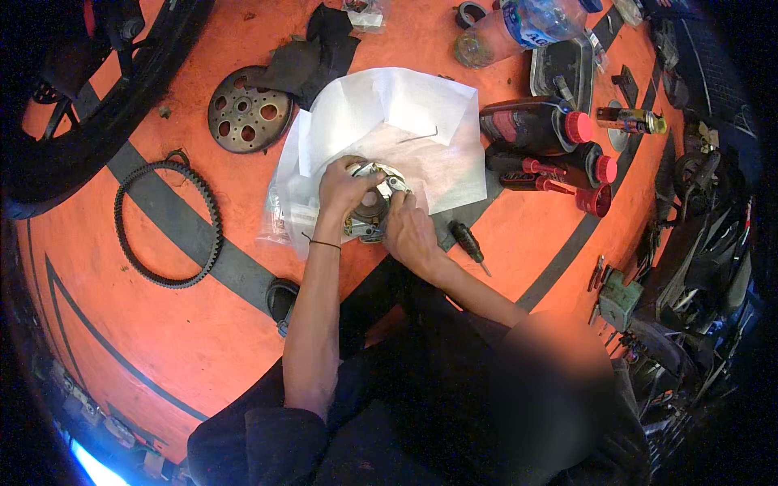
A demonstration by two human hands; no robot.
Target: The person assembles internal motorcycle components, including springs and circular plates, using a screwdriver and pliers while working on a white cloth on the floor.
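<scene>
Between my hands is a round metal clutch assembly with pale curved shoes, over a white sheet. My left hand is closed round its left side, the thumb lying over the top. At the right edge of it my right hand has its fingers curled in a pinch against a shoe; whether a small part sits in them is hidden. A thin bent hex key lies on the sheet beyond my hands. Just right of my right hand, a black-handled screwdriver rests on the orange floor.
At the left lie a toothed drive belt and a holed clutch bell, with dark cloth behind. Black bottles with red caps, a spray can, a tray and a clear plastic bottle stand or lie rightward. A tyre borders the far left.
</scene>
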